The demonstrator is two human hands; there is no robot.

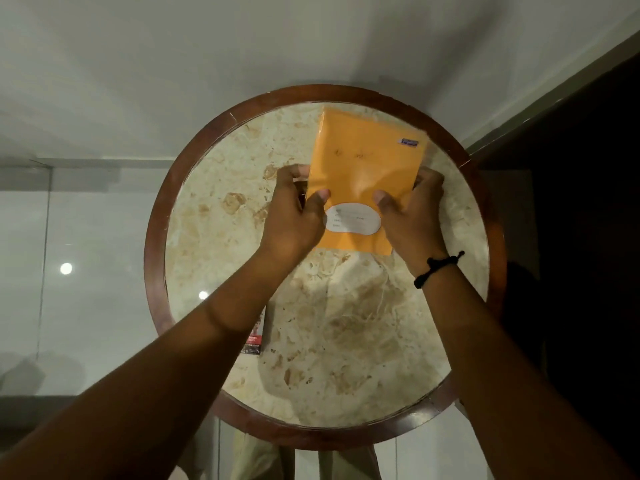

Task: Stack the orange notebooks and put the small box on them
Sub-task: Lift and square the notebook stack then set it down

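Both hands, left [294,216] and right [412,213], gripping orange notebooks [367,168] above round marble table [346,341]

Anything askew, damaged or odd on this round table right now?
Nothing is spilled or damaged. The orange notebooks with a white oval label sit slightly rotated, gripped at both edges by the left hand and right hand. The small box lies mostly hidden under the left forearm on the marble-topped round table, not yet stacked.

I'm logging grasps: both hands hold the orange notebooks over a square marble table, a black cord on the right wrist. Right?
Not quite. The head view shows the table is round, not square. Both the left hand and right hand do grip the orange notebooks, black cord on the right wrist.
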